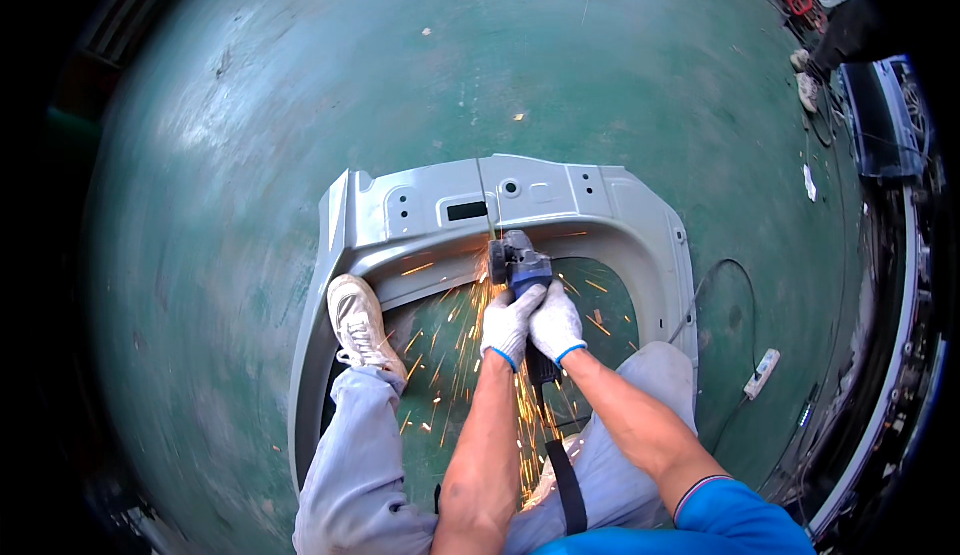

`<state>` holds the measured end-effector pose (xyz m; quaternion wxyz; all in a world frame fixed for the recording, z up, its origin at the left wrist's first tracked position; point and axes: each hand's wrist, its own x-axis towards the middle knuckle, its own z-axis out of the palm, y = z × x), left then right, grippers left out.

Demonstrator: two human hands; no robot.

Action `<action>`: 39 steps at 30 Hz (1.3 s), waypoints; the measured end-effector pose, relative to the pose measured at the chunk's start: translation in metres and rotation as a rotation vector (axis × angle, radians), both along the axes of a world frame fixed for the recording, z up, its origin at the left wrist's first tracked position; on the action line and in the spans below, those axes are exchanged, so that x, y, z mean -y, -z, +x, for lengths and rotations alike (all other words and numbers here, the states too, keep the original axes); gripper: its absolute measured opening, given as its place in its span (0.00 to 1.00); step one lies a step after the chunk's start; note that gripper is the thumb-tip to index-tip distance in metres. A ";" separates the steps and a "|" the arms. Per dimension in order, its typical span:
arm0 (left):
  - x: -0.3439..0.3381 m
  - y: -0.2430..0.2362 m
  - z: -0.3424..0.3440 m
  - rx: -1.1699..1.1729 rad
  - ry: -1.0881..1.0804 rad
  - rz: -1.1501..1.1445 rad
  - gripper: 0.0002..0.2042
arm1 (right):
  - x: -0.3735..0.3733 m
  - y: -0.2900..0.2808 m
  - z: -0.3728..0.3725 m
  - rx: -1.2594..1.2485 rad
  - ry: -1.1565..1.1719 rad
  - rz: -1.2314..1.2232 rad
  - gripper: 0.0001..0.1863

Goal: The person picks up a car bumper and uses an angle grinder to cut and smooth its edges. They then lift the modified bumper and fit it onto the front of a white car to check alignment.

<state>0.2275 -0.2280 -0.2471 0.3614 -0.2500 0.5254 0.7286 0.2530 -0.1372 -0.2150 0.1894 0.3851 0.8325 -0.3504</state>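
Both gloved hands are closed around a blue and black angle grinder (530,273). My left hand (507,325) grips its left side, and my right hand (557,323) wraps its right side, close against the left. The grinder's disc end meets the inner edge of a grey metal car body panel (376,205), shaped like an arch. Orange sparks stream from there down between my legs. A thin dark line crosses the panel's top face, running down toward the disc. My left shoe (357,320) rests on the panel's inner edge.
A white power strip (762,375) with a black cable lies on the green floor (300,95) to the right. Car parts (885,120) line the right side. Another person's shoes (807,90) show at the upper right.
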 end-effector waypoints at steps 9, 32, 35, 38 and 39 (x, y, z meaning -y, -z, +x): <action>0.002 0.007 0.001 0.027 -0.026 0.030 0.21 | 0.000 -0.006 -0.003 0.036 0.036 -0.041 0.22; 0.004 0.011 -0.004 0.056 0.019 -0.001 0.23 | -0.001 0.006 0.000 0.041 0.070 -0.077 0.22; 0.003 0.012 -0.003 0.060 0.005 0.005 0.22 | 0.000 0.007 0.000 0.037 0.072 -0.081 0.22; 0.004 0.013 -0.001 0.074 0.004 0.002 0.21 | 0.000 0.010 0.002 0.038 0.069 -0.081 0.22; 0.004 0.014 -0.001 0.073 0.001 0.001 0.20 | 0.000 0.011 0.003 0.040 0.066 -0.079 0.21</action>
